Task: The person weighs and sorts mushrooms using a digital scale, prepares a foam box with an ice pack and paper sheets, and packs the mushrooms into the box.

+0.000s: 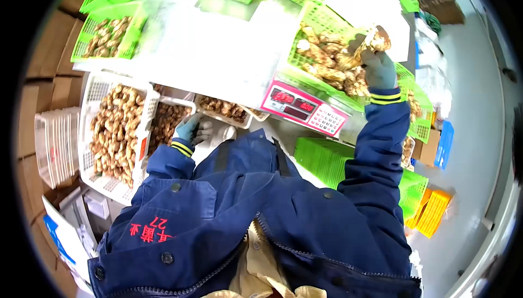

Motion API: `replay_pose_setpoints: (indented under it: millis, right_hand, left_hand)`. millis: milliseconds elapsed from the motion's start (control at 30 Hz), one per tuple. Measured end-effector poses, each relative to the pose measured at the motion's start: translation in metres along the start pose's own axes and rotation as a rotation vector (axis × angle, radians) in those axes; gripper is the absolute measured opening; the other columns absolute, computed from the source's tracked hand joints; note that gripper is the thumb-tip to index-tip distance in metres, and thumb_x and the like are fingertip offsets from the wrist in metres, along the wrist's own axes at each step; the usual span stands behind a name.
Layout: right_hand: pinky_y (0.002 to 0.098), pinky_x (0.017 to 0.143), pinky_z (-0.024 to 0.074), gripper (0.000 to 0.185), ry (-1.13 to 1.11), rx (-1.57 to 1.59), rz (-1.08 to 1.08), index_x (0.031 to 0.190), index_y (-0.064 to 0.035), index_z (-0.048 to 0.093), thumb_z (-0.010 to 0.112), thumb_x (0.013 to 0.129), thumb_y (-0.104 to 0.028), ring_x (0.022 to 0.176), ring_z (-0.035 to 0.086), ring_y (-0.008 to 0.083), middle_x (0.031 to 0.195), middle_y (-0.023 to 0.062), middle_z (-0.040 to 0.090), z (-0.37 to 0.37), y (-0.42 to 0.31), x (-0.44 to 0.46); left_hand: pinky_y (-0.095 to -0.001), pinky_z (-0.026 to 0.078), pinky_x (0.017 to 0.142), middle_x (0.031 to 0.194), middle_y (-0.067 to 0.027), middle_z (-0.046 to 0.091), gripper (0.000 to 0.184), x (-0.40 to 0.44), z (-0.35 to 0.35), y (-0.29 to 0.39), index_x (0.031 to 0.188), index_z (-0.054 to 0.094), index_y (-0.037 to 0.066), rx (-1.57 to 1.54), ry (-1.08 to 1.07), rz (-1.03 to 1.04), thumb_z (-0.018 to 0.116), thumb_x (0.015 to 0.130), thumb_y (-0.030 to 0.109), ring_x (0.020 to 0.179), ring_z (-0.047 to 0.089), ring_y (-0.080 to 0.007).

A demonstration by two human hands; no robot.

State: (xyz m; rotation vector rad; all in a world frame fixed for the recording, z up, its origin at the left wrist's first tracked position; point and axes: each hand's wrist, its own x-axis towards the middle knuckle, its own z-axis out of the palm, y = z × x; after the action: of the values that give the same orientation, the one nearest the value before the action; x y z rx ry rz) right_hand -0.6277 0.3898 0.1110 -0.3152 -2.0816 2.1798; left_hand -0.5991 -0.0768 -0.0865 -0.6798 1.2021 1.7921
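My right hand [379,70], in a grey-blue glove, is closed around a large brown-and-white mushroom [377,39]. It is above the right side of a green basket [301,63] holding several large mushrooms [320,56]. Just in front of that basket is a pink-edged digital scale [305,108] with lit red digits. Lower down, my left hand [190,129], gloved too, hangs with its fingers apart and nothing visible in them. Close beside it is a white crate [178,102] of small dark mushrooms [166,122].
A big white crate [90,105] of small mushrooms stands at left, near stacked white baskets [57,145]. On the white table [218,53] sits a green basket [133,45] of mushrooms. Stacked green baskets [321,162] are below the scale. Cardboard boxes [54,45] line the left.
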Motion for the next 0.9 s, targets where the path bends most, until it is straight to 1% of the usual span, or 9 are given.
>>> replay_pose_setpoints:
  millis: [67,233,300,400,600,667,733,867,900]
  right_hand:
    - [0.0396,0.087,0.0428,0.045,-0.262,0.463,0.014,0.119,0.0025,0.045,0.059,0.078,-0.008,0.102,0.054,0.0256,0.112,0.0139,0.054,-0.001,-0.001,-0.015]
    - [0.0376,0.085,0.0405,0.054,-0.074,0.560,-0.056,0.123,-0.0028,0.039,0.064,0.079,-0.022,0.100,0.048,0.0219,0.115,0.0088,0.048,0.004,0.018,-0.062]
    - [0.0389,0.086,0.0404,0.054,0.068,0.174,-0.123,0.125,-0.0013,0.037,0.062,0.081,-0.021,0.101,0.048,0.0230,0.117,0.0101,0.048,-0.066,0.075,-0.081]
    - [0.0411,0.086,0.0463,0.050,0.232,0.398,-0.113,0.120,0.0065,0.037,0.062,0.080,-0.009,0.098,0.055,0.0274,0.113,0.0166,0.052,-0.004,0.018,-0.107]
    - [0.0417,0.086,0.0464,0.052,0.367,0.226,-0.167,0.125,0.0074,0.033,0.058,0.083,-0.011,0.103,0.053,0.0300,0.120,0.0180,0.047,-0.025,0.013,-0.148]
    - [0.0412,0.085,0.0465,0.050,0.370,0.243,-0.198,0.125,0.0063,0.034,0.056,0.083,-0.009,0.100,0.055,0.0287,0.120,0.0188,0.047,-0.028,0.012,-0.163]
    - [0.0402,0.086,0.0464,0.051,0.320,0.208,-0.056,0.124,0.0058,0.035,0.058,0.082,-0.011,0.098,0.056,0.0278,0.117,0.0183,0.050,-0.034,0.015,-0.183]
    - [0.0292,0.079,0.0470,0.047,0.300,0.004,-0.136,0.122,-0.0001,0.042,0.060,0.079,-0.008,0.091,0.056,0.0152,0.105,0.0069,0.057,0.018,0.051,-0.198]
    - [0.0278,0.077,0.0461,0.043,0.139,0.056,0.014,0.119,0.0007,0.046,0.058,0.078,-0.003,0.088,0.056,0.0131,0.101,0.0046,0.059,0.033,0.044,-0.194]
  left_hand:
    - [-0.0270,0.049,0.052,0.079,-0.0107,0.062,0.035,0.005,0.015,0.008,0.111,0.050,0.007,0.054,-0.026,-0.027,0.055,0.084,0.030,0.065,0.063,-0.0203]
    - [-0.0315,0.049,0.055,0.079,-0.0102,0.062,0.033,0.014,0.042,0.014,0.109,0.053,0.011,0.143,-0.036,-0.081,0.055,0.083,0.031,0.065,0.062,-0.0221]
    - [-0.0324,0.049,0.058,0.080,-0.0097,0.062,0.031,0.014,0.063,0.020,0.108,0.054,0.013,0.207,-0.058,-0.095,0.055,0.083,0.032,0.067,0.062,-0.0231]
    - [-0.0328,0.049,0.062,0.083,-0.0099,0.061,0.033,0.015,0.077,0.016,0.108,0.053,0.013,0.240,-0.104,-0.152,0.057,0.082,0.032,0.072,0.061,-0.0227]
    - [-0.0289,0.046,0.053,0.077,-0.0098,0.059,0.021,0.026,0.099,-0.003,0.093,0.052,0.012,0.234,-0.171,-0.192,0.060,0.081,0.027,0.063,0.057,-0.0204]
    - [-0.0279,0.044,0.051,0.076,-0.0090,0.057,0.020,0.033,0.099,-0.010,0.090,0.051,0.011,0.137,-0.408,-0.260,0.059,0.081,0.027,0.061,0.055,-0.0193]
    - [-0.0262,0.048,0.057,0.079,-0.0074,0.059,0.033,0.006,0.129,-0.013,0.102,0.052,0.005,0.418,-0.297,-0.149,0.059,0.081,0.030,0.068,0.058,-0.0169]
    - [-0.0256,0.049,0.065,0.092,-0.0078,0.060,0.046,-0.036,0.181,-0.015,0.123,0.044,0.003,0.493,-0.609,-0.051,0.057,0.083,0.022,0.076,0.059,-0.0144]
    - [-0.0246,0.049,0.067,0.097,-0.0072,0.059,0.047,-0.036,0.189,-0.025,0.126,0.041,0.002,0.568,-0.711,0.189,0.055,0.083,0.013,0.083,0.058,-0.0125]
